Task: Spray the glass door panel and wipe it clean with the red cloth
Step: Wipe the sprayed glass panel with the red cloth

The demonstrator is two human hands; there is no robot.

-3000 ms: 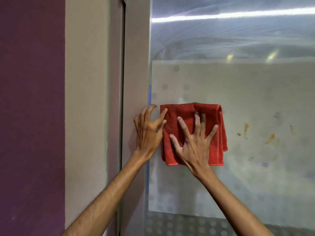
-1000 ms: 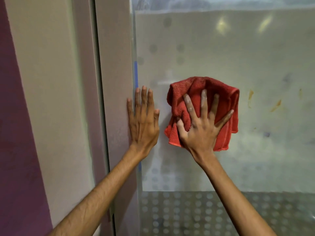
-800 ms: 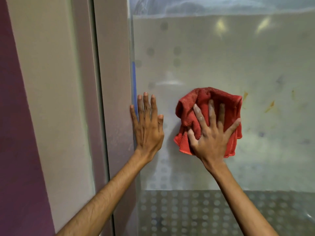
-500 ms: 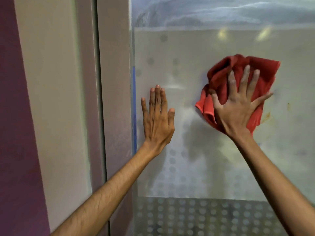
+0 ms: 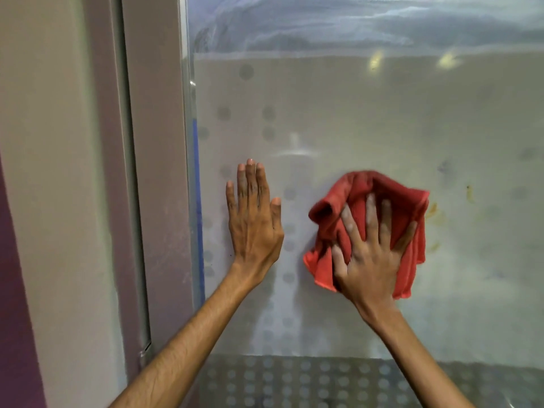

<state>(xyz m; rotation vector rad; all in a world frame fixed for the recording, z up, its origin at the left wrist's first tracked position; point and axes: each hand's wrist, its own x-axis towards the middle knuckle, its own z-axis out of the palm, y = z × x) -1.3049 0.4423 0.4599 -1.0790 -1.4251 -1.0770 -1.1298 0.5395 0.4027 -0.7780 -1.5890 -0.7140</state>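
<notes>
1. While pressed flat under a spread palm, bunched and folded over at the top-left corner: red cloth (image 5: 409, 207), against the glass door panel (image 5: 368, 113), right of centre and low in view. Likely to slide unevenly or drop out from under the palm if pressure eases, since only pinned, not gripped.
2. Glass door panel: hazy across most of its width, streaked near the top, dotted frosting (image 5: 265, 375) along the lower band. Prone to fresh smearing if swept with the crumpled side of the cloth rather than a flat face.
3. Door frame (image 5: 156, 172) to the left, just beside the braced palm; a risk of knuckles catching its edge on any leftward sweep.
4. Left hand (image 5: 254, 222): open, fingers together and pointing up, flat on the glass, holding nothing. Certain to leave a palm print on a patch that would then need another pass.
5. Right hand (image 5: 372, 251): open, fingers splayed over the cloth, pressing rather than clasping it.
6. Brownish stains (image 5: 434, 212) just right of the cloth edge, with a smaller speck further right. Apt to be spread into a film rather than lifted if rubbed dry.
7. Containers: none in view; no spray bottle visible either.
</notes>
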